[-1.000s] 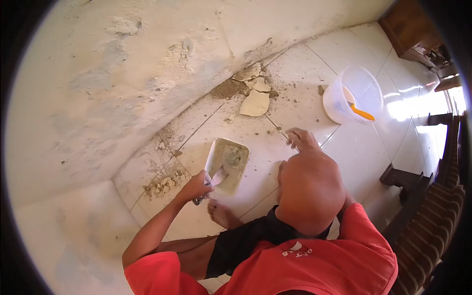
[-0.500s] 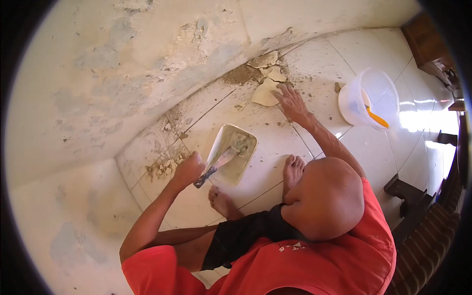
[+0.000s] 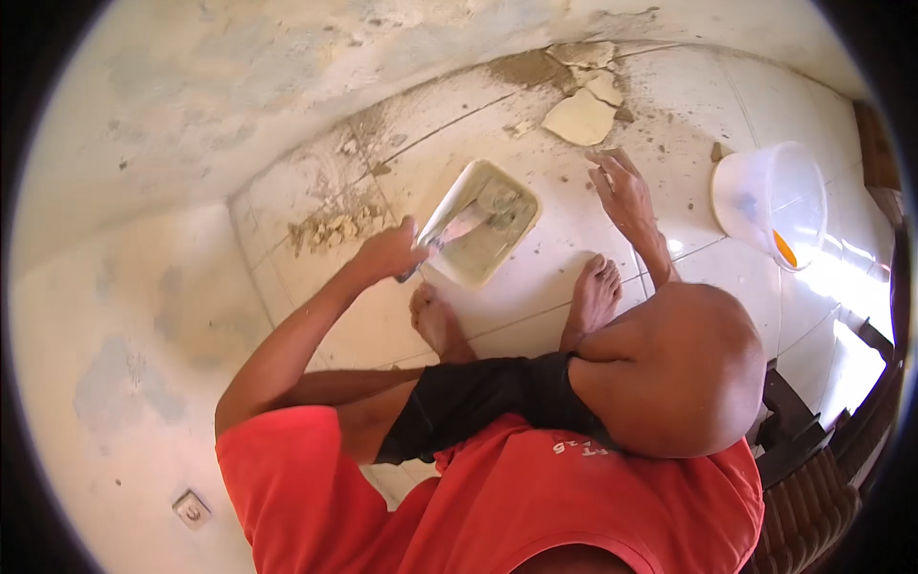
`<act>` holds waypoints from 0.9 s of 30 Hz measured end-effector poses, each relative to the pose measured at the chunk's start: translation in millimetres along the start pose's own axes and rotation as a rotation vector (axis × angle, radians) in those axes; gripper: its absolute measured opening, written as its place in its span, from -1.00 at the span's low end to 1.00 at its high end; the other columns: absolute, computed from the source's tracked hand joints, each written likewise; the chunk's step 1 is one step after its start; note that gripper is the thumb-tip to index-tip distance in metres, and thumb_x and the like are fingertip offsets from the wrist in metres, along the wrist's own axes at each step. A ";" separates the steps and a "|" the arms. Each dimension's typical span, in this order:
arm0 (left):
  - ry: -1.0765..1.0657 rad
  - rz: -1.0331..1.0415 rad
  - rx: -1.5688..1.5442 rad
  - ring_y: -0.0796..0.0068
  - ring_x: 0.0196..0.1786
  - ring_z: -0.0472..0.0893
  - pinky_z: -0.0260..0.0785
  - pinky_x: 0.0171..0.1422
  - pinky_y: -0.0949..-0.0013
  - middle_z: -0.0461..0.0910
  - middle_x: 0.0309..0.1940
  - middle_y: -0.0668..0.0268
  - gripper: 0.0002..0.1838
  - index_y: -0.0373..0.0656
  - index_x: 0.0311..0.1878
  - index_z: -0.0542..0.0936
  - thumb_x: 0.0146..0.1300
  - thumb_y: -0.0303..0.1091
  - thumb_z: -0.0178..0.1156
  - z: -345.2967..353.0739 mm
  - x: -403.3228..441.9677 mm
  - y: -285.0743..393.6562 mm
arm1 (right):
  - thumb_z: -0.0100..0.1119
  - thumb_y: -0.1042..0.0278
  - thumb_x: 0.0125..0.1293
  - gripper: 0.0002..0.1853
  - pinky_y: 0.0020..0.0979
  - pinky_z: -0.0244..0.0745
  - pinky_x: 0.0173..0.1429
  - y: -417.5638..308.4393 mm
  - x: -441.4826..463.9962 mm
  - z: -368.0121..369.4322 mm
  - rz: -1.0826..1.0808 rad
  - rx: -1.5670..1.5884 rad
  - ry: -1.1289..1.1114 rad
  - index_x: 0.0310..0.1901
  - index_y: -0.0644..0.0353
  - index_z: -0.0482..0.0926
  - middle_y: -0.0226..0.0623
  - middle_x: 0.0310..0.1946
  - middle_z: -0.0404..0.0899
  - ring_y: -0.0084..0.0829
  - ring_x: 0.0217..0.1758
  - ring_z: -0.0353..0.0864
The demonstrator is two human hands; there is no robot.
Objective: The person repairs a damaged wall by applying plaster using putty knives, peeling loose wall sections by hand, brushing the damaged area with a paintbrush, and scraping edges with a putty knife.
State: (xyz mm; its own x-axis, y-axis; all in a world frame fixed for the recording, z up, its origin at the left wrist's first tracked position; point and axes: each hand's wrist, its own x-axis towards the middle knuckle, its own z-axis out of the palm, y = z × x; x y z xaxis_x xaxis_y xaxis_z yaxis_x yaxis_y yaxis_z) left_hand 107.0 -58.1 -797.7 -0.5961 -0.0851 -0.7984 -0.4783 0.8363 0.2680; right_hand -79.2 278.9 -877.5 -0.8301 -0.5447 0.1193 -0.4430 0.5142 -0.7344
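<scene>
A putty knife (image 3: pixel 463 223) is in my left hand (image 3: pixel 390 251), fingers wrapped round its handle. Its blade lies inside a shallow rectangular tray (image 3: pixel 474 269), against wet grey-white paste (image 3: pixel 502 206). My right hand (image 3: pixel 626 196) is over the tiles, right of the tray, with fingers apart and nothing in them. Just above it in view lies a broken cream plaster piece (image 3: pixel 579 118), with smaller fragments beside it along the wall.
A translucent bucket (image 3: pixel 746 196) with an orange handle (image 3: pixel 785 250) inside stands at the right. Crumbled plaster (image 3: pixel 335 228) lies near the left corner. The stained wall (image 3: pixel 210 105) runs along the top and left. Dark wooden furniture (image 3: pixel 808 512) is at the lower right.
The view has shifted, so tray and bucket appear farther right and higher. My right hand reached from beside my knee to the plaster piece, then drew back slightly. The knife blade moved within the tray.
</scene>
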 end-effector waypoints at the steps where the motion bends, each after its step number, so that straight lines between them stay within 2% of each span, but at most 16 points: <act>1: 0.039 0.052 0.000 -0.02 -0.21 0.68 0.49 -0.11 0.01 0.63 -0.30 -0.10 -0.35 -0.31 -0.04 0.38 0.20 0.18 0.22 8.9 6.4 -12.0 | 0.23 0.44 0.26 -0.71 -0.17 0.54 0.01 11.5 3.5 -1.8 -0.021 -0.109 0.055 0.03 0.19 0.62 -0.15 -0.03 0.57 -0.08 0.03 0.58; 2: 0.081 0.111 0.002 -0.01 -0.23 0.69 0.49 -0.11 0.01 0.63 -0.30 -0.11 -0.31 -0.30 -0.04 0.38 0.16 0.22 0.25 19.7 13.3 -21.3 | 0.23 0.44 0.26 -0.71 -0.17 0.54 0.01 21.6 10.0 -5.9 -0.023 -0.136 0.090 0.03 0.19 0.62 -0.15 -0.03 0.57 -0.08 0.03 0.58; 3: 0.071 0.059 0.013 -0.01 -0.17 0.68 0.49 -0.08 0.02 0.64 -0.25 -0.09 -0.41 -0.29 -0.03 0.39 0.28 0.14 0.16 16.0 8.2 -7.9 | 0.24 0.44 0.25 -0.71 -0.17 0.53 0.04 29.2 14.4 -7.9 -0.080 -0.208 0.095 0.03 0.20 0.62 -0.16 -0.03 0.56 -0.08 0.04 0.58; 4: 0.080 0.085 0.026 -0.01 -0.17 0.68 0.49 -0.08 0.02 0.64 -0.25 -0.09 -0.41 -0.29 -0.03 0.39 0.28 0.14 0.16 20.4 11.9 -6.9 | 0.24 0.43 0.25 -0.70 -0.17 0.52 0.06 29.7 20.5 -12.7 -0.135 -0.276 0.096 0.03 0.20 0.62 -0.16 -0.02 0.56 -0.08 0.06 0.57; 6: 0.269 0.121 0.064 -0.08 -0.12 0.65 0.46 -0.06 -0.03 0.64 -0.22 -0.08 -0.59 -0.26 -0.05 0.40 0.37 -0.04 0.07 26.7 24.1 -12.9 | 0.24 0.42 0.23 -0.67 -0.15 0.50 0.12 38.1 38.2 -21.4 -0.111 -0.242 0.116 0.05 0.21 0.60 -0.16 -0.01 0.56 -0.07 0.08 0.56; 7: 0.280 0.132 0.071 -0.08 -0.12 0.65 0.46 -0.06 -0.03 0.64 -0.22 -0.08 -0.59 -0.26 -0.05 0.40 0.37 -0.04 0.07 23.4 25.5 -9.0 | 0.23 0.42 0.24 -0.66 -0.14 0.50 0.12 44.3 52.0 -25.6 -0.106 -0.237 0.117 0.06 0.21 0.59 -0.15 0.00 0.56 -0.06 0.08 0.56; 9: 0.222 0.193 0.075 -0.18 -0.09 0.60 0.42 -0.04 -0.09 0.61 -0.22 -0.09 -0.76 -0.24 -0.08 0.39 0.38 -0.25 -0.01 17.9 26.9 -4.2 | 0.21 0.41 0.25 -0.65 -0.13 0.50 0.13 55.4 80.5 -31.3 -0.106 -0.232 0.128 0.08 0.21 0.58 -0.15 0.00 0.56 -0.05 0.08 0.56; 12: 0.246 0.289 0.048 -0.24 -0.12 0.57 0.39 -0.05 -0.14 0.58 -0.27 -0.14 -0.80 -0.26 -0.11 0.37 0.33 -0.33 -0.01 24.2 35.9 -14.8 | 0.15 0.43 0.27 -0.66 -0.12 0.50 0.14 74.7 123.0 -36.1 -0.015 -0.280 0.159 0.09 0.22 0.57 -0.12 0.03 0.57 -0.05 0.11 0.56; 13: 0.183 0.239 0.039 -0.26 -0.13 0.57 0.40 -0.05 -0.14 0.57 -0.28 -0.15 -0.82 -0.26 -0.11 0.38 0.32 -0.36 -0.01 18.8 30.3 -6.4 | 0.12 0.46 0.27 -0.67 -0.12 0.50 0.14 79.7 135.2 -34.8 0.019 -0.267 0.122 0.08 0.23 0.57 -0.11 0.05 0.57 -0.04 0.12 0.56; 15: 0.172 0.296 0.037 -0.27 -0.17 0.56 0.39 -0.09 -0.11 0.56 -0.32 -0.17 -0.80 -0.27 -0.12 0.38 0.32 -0.34 0.02 24.2 27.0 -10.1 | 0.09 0.48 0.27 -0.67 -0.12 0.50 0.15 86.7 151.8 -31.8 0.050 -0.255 0.092 0.07 0.24 0.57 -0.10 0.06 0.58 -0.03 0.14 0.56; 16: 0.154 0.347 0.029 -0.28 -0.22 0.56 0.38 -0.14 -0.08 0.54 -0.35 -0.18 -0.78 -0.28 -0.12 0.39 0.32 -0.33 0.06 26.0 25.9 -12.2 | 0.06 0.51 0.27 -0.67 -0.12 0.50 0.15 88.8 157.9 -28.1 -0.044 -0.265 0.087 0.07 0.24 0.57 -0.09 0.07 0.58 -0.01 0.14 0.56; 17: 0.097 0.285 0.060 -0.24 -0.20 0.57 0.39 -0.12 -0.06 0.55 -0.35 -0.15 -0.77 -0.27 -0.11 0.42 0.32 -0.30 0.06 28.7 26.0 -13.7 | 0.04 0.54 0.26 -0.66 -0.11 0.50 0.16 90.4 164.0 -23.9 -0.140 -0.273 0.081 0.07 0.25 0.57 -0.08 0.08 0.58 0.01 0.14 0.56; 21: 0.081 0.336 0.079 -0.16 -0.17 0.59 0.41 -0.08 -0.03 0.59 -0.31 -0.06 -0.75 -0.24 -0.12 0.49 0.28 -0.25 0.10 33.4 27.1 -14.0 | 0.06 0.53 0.26 -0.65 -0.03 0.45 0.22 106.1 193.3 -4.3 -0.189 -0.414 0.077 0.08 0.19 0.58 -0.14 0.14 0.56 -0.04 0.22 0.51; 24: 0.040 0.368 0.088 -0.15 -0.17 0.60 0.43 -0.08 -0.01 0.60 -0.28 -0.03 -0.73 -0.23 -0.09 0.50 0.28 -0.23 0.11 33.6 27.6 -12.3 | 0.14 0.47 0.26 -0.65 0.02 0.39 0.26 110.7 201.5 0.8 -0.275 -0.514 0.143 0.09 0.11 0.60 -0.23 0.17 0.53 -0.16 0.30 0.44; 26: 0.025 0.375 0.105 -0.09 -0.14 0.60 0.44 -0.06 0.03 0.61 -0.24 0.01 -0.71 -0.21 -0.07 0.52 0.28 -0.21 0.13 33.1 28.6 -12.3 | 0.30 0.36 0.21 -0.63 -0.01 0.35 0.29 111.2 202.6 -2.2 -0.211 -0.622 -0.077 0.09 0.05 0.62 -0.29 0.18 0.50 -0.23 0.33 0.39; 27: 0.013 0.362 0.113 -0.07 -0.12 0.60 0.43 -0.04 0.04 0.62 -0.22 0.03 -0.71 -0.21 -0.06 0.52 0.28 -0.20 0.14 32.5 27.7 -9.5 | 0.30 0.36 0.21 -0.63 -0.01 0.35 0.29 106.7 200.3 -5.3 -0.206 -0.622 -0.079 0.09 0.05 0.62 -0.29 0.18 0.50 -0.23 0.33 0.39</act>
State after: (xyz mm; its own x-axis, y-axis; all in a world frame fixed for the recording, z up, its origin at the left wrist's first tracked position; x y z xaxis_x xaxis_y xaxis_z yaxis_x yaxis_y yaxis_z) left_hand 116.0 -50.8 -839.8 -0.7222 0.2205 -0.6557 -0.1615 0.8679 0.4698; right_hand -294.6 228.2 -928.5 -0.6904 -0.7077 0.1500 -0.7230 0.6680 -0.1763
